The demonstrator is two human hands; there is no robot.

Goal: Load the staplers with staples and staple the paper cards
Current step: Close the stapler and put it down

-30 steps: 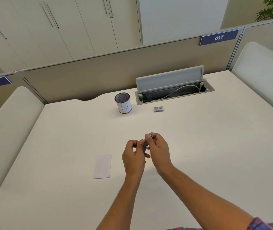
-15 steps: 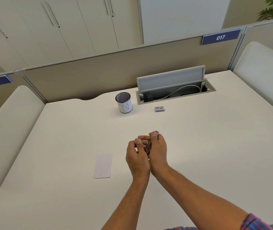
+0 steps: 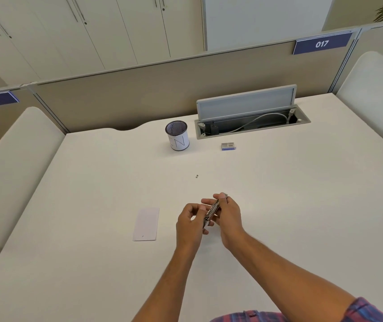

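Note:
A small metal stapler (image 3: 212,211) is held above the white desk (image 3: 278,205) between both hands. My right hand (image 3: 228,217) grips it from the right, thumb and fingers curled round its far end. From the left, my left hand (image 3: 189,225) pinches its near end with curled fingers. A white paper card (image 3: 146,224) lies flat on the desk, left of my hands. Farther back rests a small blue staple box (image 3: 228,146). A tiny metal bit (image 3: 196,176) sits on the desk beyond my hands.
A mesh pen cup (image 3: 177,138) with a white label stands at the back. Right of it is an open cable tray (image 3: 251,123) with its lid raised. Padded dividers flank the desk on both sides (image 3: 11,170) (image 3: 376,96).
Both hands have stayed in place, working the stapler; my left hand closed in on my right hand and has now drawn slightly apart. A tiny metal bit now lies on the desk beyond them.

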